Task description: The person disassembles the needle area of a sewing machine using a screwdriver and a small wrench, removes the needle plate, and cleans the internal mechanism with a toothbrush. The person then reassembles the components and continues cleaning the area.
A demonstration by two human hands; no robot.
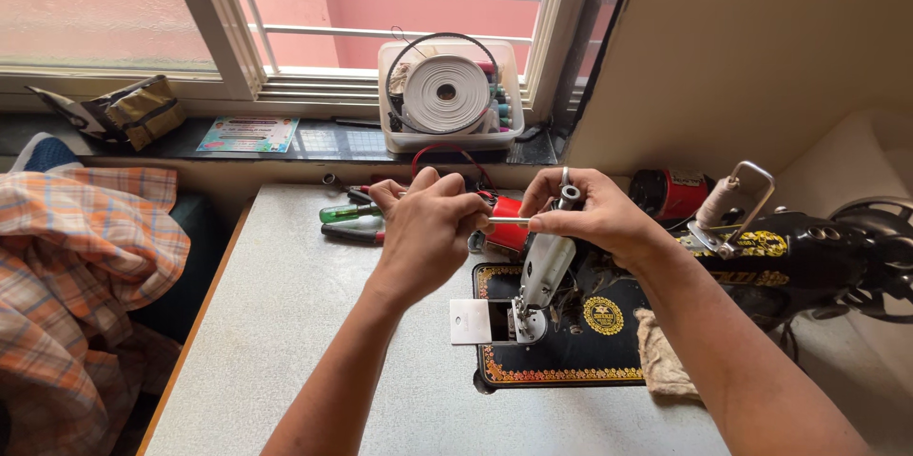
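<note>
- The checked cloth (81,285) lies heaped at the far left, off the worktop (314,323); its lower part is cut off by the picture's edge, so you cannot tell what garment it is.
- On the sill, a pouch (138,111) and a printed card (249,134) lie well apart from your work.
- The screwdrivers (350,221), one green-handled, lie on the worktop just behind your left hand; your hand covers their right ends.
- Your left hand (425,228) is curled shut around a tool whose handle is hidden in the fist; only its thin shaft (509,220) shows, reaching right toward the machine's head.
- A white tub (447,99) with a tape roll stands on the sill behind; its other contents are too small to make out.
- The red part (504,220) between your hands is half covered, so I cannot say what it is.
- The sewing machine (609,313) stands at the right of the worktop. Its face plate (545,271) looks swung or loosened away from the head, and the slide plate (470,321) is pulled out to the left, so I judge that opening up is done and the work at the top of the needle bar is midway.
- Your right hand (594,213) is closed, fingertips pinching the metal knob (569,194) at the head's top where the shaft meets it; the contact point itself is hidden.
- A rag (666,356) lies beside the bed; the handwheel (880,247) is cut off at right.
</note>
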